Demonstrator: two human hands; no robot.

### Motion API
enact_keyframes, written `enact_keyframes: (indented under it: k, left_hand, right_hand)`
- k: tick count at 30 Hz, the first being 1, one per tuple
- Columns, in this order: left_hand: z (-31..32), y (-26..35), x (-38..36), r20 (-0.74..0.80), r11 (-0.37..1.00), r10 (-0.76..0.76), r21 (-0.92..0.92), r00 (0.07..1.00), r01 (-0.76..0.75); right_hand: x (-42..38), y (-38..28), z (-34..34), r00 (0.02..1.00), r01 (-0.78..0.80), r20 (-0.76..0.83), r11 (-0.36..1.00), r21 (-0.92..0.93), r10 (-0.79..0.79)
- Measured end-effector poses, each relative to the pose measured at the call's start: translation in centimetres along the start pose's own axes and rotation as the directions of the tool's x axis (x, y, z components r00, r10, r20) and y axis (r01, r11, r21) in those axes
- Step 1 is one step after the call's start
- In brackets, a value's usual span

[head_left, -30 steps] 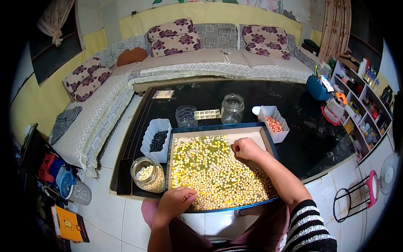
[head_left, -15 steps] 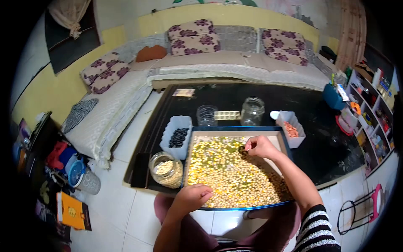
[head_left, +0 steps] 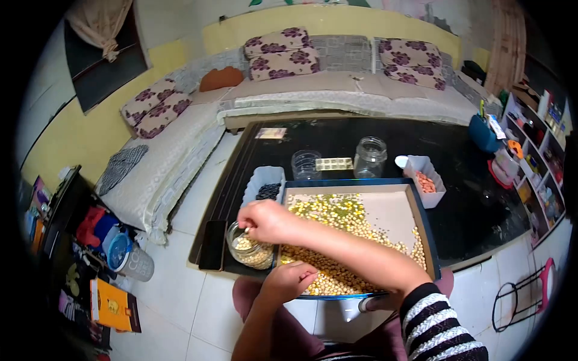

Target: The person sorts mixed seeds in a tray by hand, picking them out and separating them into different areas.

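Observation:
My right hand [head_left: 268, 221] is stretched across to the left, its fingers pinched just over the mouth of a glass jar [head_left: 257, 259] partly filled with pale beans. What the fingertips hold is too small to make out. My left hand [head_left: 288, 283] is curled closed at the front edge of a shallow blue-rimmed box [head_left: 424, 225]; anything inside its fingers is hidden. In the box lie mixed soybeans [head_left: 337, 280], yellow corn kernels and small green beans [head_left: 340, 207]. My right forearm hides part of this mix.
A translucent container of black beans [head_left: 269, 192] stands behind the jar. Another, with pinkish peanuts [head_left: 426, 183], is at the box's right. Beyond the box are a clear cup [head_left: 306, 165], an ice-cube-like tray [head_left: 334, 164] and a glass jar [head_left: 369, 157] on the black table [head_left: 475, 228].
My right hand has moved from the box's far right part leftward to above the bean jar. My left hand stays by the box's front edge. The view has shifted slightly.

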State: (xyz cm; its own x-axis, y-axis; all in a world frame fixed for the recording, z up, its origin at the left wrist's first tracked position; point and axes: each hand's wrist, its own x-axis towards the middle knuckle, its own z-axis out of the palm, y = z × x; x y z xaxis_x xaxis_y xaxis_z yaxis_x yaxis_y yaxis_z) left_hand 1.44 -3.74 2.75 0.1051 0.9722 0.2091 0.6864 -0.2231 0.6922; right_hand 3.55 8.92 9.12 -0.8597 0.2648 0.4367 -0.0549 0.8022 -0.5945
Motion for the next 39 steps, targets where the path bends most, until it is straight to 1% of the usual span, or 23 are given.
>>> enact_keyframes:
  k: [2,3,4,6,7,8,9,10,12,13,15,16,18,20,21,23,26,30,32,35,36,38,39]
  left_hand:
    - [0.0,0.0,0.1,0.024,1.0,0.004,-0.013,1.0,-0.004]
    - [0.1,-0.1,0.1,0.007,1.0,0.019,-0.009,1.0,-0.019]
    - [0.1,-0.2,0.1,-0.016,1.0,0.03,-0.005,0.999,-0.03]
    - [0.0,-0.1,0.1,-0.027,0.998,0.057,-0.011,0.998,-0.057]
    - [0.0,0.1,0.1,-0.023,1.0,0.02,-0.013,1.0,-0.02]
    - [-0.1,0.3,0.1,-0.017,1.0,-0.017,-0.012,1.0,0.016]
    - [-0.1,0.3,0.1,0.0,0.997,-0.062,-0.039,0.998,0.062]
    - [0.0,0.3,0.1,0.001,0.997,-0.058,-0.043,0.998,0.058]
    - [0.1,0.2,0.1,-0.021,0.999,-0.033,-0.031,0.999,0.032]
    - [0.1,0.2,0.1,-0.021,0.999,-0.032,-0.034,0.999,0.031]
    - [0.1,0.1,0.2,-0.043,1.0,0.012,-0.001,0.999,-0.012]
    - [0.2,0.1,0.2,-0.041,1.0,0.012,0.0,0.999,-0.012]
    - [0.3,-0.1,0.1,-0.048,1.0,0.027,0.013,0.998,-0.026]
    - [0.4,-0.2,0.2,-0.059,0.998,0.051,0.03,0.997,-0.049]
    - [0.4,-0.2,0.2,-0.072,0.996,0.074,0.044,0.995,-0.071]
    - [0.3,-0.1,0.2,-0.062,0.997,0.055,0.057,0.997,-0.052]
    - [0.4,-0.1,0.2,-0.057,0.997,0.038,0.075,0.998,-0.034]
    - [0.4,-0.2,0.2,-0.049,0.997,0.029,0.076,0.998,-0.025]
    - [0.3,-0.1,0.2,-0.042,0.997,0.022,0.073,0.999,-0.019]
    - [0.1,0.2,0.2,-0.037,0.998,0.01,0.062,0.999,-0.008]
    - [0.1,0.2,0.2,-0.036,0.999,0.007,0.052,0.999,-0.006]
    - [0.2,0.0,0.1,-0.037,0.998,0.01,0.059,0.999,-0.008]
    - [0.2,0.0,0.1,-0.036,0.998,0.013,0.066,0.999,-0.011]
  right_hand:
    - [-1.1,-0.3,-0.2,0.991,0.02,-0.132,1.0,-0.006,-0.021]
    - [-1.9,0.1,-0.7,0.985,0.022,-0.17,1.0,-0.012,-0.023]
    - [-2.9,1.1,-1.2,0.968,0.064,-0.243,0.998,-0.029,-0.07]
    - [-5.6,2.9,-3.6,0.97,-0.072,-0.236,0.996,-0.048,0.059]
    - [-7.2,4.1,-4.9,0.963,-0.187,-0.217,0.977,-0.101,0.162]
    - [-9.0,5.4,-6.3,0.942,-0.297,-0.206,0.942,-0.155,0.263]
    - [-10.8,6.8,-7.4,0.908,-0.395,-0.214,0.907,-0.147,0.361]
    - [-12.7,8.1,-8.4,0.863,-0.488,-0.222,0.862,-0.137,0.454]
    - [-16.2,10.5,-9.9,0.815,-0.576,-0.234,0.787,-0.221,0.531]
    - [-17.6,11.3,-10.2,0.814,-0.577,-0.233,0.785,-0.223,0.532]
    - [-19.5,12.3,-10.5,0.779,-0.627,-0.204,0.744,-0.233,0.593]
    - [-19.5,12.2,-10.6,0.779,-0.627,-0.204,0.744,-0.231,0.593]
    - [-19.4,11.8,-10.5,0.731,-0.682,-0.174,0.707,-0.188,0.659]
    - [-18.9,12.0,-10.0,0.729,-0.684,-0.175,0.712,-0.155,0.662]
    - [-18.7,12.3,-9.6,0.756,-0.654,-0.153,0.726,-0.214,0.636]
    - [-18.7,12.9,-9.2,0.798,-0.596,-0.13,0.743,-0.304,0.588]
    - [-19.2,13.3,-9.7,0.769,-0.631,-0.123,0.712,-0.309,0.628]
    - [-19.7,13.4,-10.3,0.77,-0.624,-0.111,0.704,-0.34,0.628]
    - [-19.4,12.7,-10.4,0.774,-0.601,-0.063,0.698,-0.389,0.631]
    - [-18.9,11.9,-10.4,0.76,-0.599,-0.036,0.68,-0.423,0.648]
    - [-18.8,11.9,-10.2,0.761,-0.599,-0.035,0.68,-0.423,0.648]
    - [-19.0,12.1,-9.9,0.805,-0.528,-0.036,0.688,-0.498,0.592]
    - [-19.1,12.3,-9.8,0.805,-0.528,-0.036,0.688,-0.498,0.592]
